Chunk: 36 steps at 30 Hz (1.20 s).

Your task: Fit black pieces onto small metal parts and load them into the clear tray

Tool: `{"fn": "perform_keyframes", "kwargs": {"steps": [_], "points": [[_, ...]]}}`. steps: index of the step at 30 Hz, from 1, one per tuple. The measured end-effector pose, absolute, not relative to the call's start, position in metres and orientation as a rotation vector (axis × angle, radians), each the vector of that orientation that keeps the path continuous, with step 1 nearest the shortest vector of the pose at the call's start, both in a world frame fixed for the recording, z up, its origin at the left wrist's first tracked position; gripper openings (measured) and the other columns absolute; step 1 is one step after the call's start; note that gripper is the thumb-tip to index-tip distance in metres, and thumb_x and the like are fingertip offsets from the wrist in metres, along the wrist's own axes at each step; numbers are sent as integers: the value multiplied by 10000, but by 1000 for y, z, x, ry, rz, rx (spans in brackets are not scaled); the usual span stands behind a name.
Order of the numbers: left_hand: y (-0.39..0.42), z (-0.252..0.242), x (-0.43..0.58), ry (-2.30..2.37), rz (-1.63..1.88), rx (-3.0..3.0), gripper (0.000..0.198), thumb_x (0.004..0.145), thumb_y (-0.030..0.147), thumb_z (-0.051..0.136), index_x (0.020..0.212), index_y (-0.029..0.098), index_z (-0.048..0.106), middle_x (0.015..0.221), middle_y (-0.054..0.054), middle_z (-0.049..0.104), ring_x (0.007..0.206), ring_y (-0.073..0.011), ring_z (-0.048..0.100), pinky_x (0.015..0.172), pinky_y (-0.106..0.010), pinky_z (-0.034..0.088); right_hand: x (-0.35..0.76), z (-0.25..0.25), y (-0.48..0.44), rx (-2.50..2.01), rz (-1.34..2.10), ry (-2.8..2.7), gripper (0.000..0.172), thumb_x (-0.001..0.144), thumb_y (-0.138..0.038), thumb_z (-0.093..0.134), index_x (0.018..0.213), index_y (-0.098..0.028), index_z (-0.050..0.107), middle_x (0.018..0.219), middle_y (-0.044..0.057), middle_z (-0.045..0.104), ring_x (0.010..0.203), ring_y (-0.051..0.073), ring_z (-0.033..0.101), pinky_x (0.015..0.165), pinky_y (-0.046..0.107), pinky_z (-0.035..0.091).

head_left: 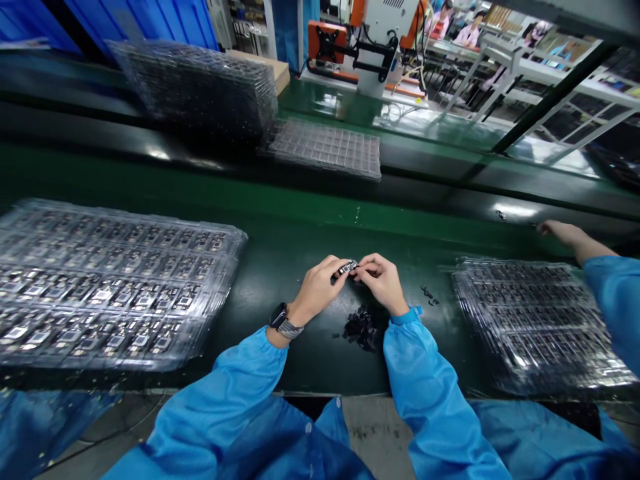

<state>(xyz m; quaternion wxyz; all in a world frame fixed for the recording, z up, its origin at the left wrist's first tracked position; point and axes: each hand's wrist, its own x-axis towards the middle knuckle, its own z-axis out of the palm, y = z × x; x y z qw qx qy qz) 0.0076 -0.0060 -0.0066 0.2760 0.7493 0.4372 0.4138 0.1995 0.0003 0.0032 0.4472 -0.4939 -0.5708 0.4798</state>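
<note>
A small circuit board (349,267) is pinched between the fingers of my left hand (321,285), above the green work surface. My right hand (379,277) meets it from the other side, thumb and forefinger closed at the board's right end. Whatever those right fingertips pinch is too small to make out. Just below my hands lies a heap of small black pieces (361,328). To my left, a stack of clear plastic trays (235,267) carries rows of similar circuit boards.
At right stands another stack of filled clear trays (470,313), with a co-worker's hand (563,232) reaching past it. A few black parts (429,296) lie nearby. Behind the dark belt are a tall tray stack (200,87) and a lower clear tray (327,148).
</note>
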Motion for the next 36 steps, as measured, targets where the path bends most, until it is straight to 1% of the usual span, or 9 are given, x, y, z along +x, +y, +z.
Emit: {"fn": "perform_keyframes", "kwargs": {"steps": [4,11,15,18,21,26,29,32,36], "points": [[-6,-5,7,1158,1098,2000,264,971,160,584,1196,226,706,1040,-54,701,867,-170,669,744,-263,529,201,1,1,-1232,1183,-1424,253,802,-381,789,879,-225,605,790,45,783,684,210,743,695,337,594],[-7,-2,6,1149,1090,2014,268,984,171,575,1210,234,706,1080,-57,712,911,-180,686,774,-275,536,201,4,0,-1240,1172,-1457,231,809,-362,777,879,-225,604,770,35,777,653,200,732,654,321,579],[-7,-3,5,1149,1066,2042,278,994,175,563,1226,238,702,1099,-62,712,961,-196,690,810,-290,540,200,6,0,-1232,1193,-1437,265,805,-388,795,892,-228,602,792,39,785,658,199,736,670,331,594],[-6,-4,5,1134,1063,2044,290,1000,177,551,1235,249,705,1101,-61,711,967,-195,690,817,-293,541,201,6,0,-1212,1237,-1401,310,807,-418,806,939,-231,596,810,36,793,656,191,736,688,338,604],[-5,-4,5,1107,1080,1997,296,998,183,549,1235,249,712,1104,-64,715,948,-189,686,781,-284,539,202,6,1,-1198,1262,-1367,367,798,-462,819,981,-233,598,796,25,790,652,192,738,661,328,596],[-2,-3,6,1078,1131,1844,241,964,187,605,1160,201,743,1018,-64,722,774,-151,654,661,-255,509,203,6,3,-1204,1290,-1305,434,763,-479,858,1008,-223,607,770,26,785,675,203,752,625,301,569],[-1,-6,6,1047,1138,1787,236,961,198,617,1158,189,747,1019,-67,722,787,-149,661,647,-246,507,203,6,4,-1202,1299,-1288,450,754,-490,870,1007,-219,614,762,31,786,682,208,753,630,305,571],[-1,-7,6,1037,1145,1754,239,959,224,627,1162,190,749,1029,-70,723,803,-151,666,652,-246,512,203,6,5,-1214,1274,-1288,448,742,-514,876,972,-222,627,762,39,785,673,213,745,617,313,571],[-2,-5,8,1057,1193,1715,233,957,244,631,1144,188,757,997,-60,720,770,-139,654,633,-238,501,202,4,5,-1248,1202,-1307,411,745,-542,868,867,-207,665,751,57,780,664,206,725,608,311,566]]}}
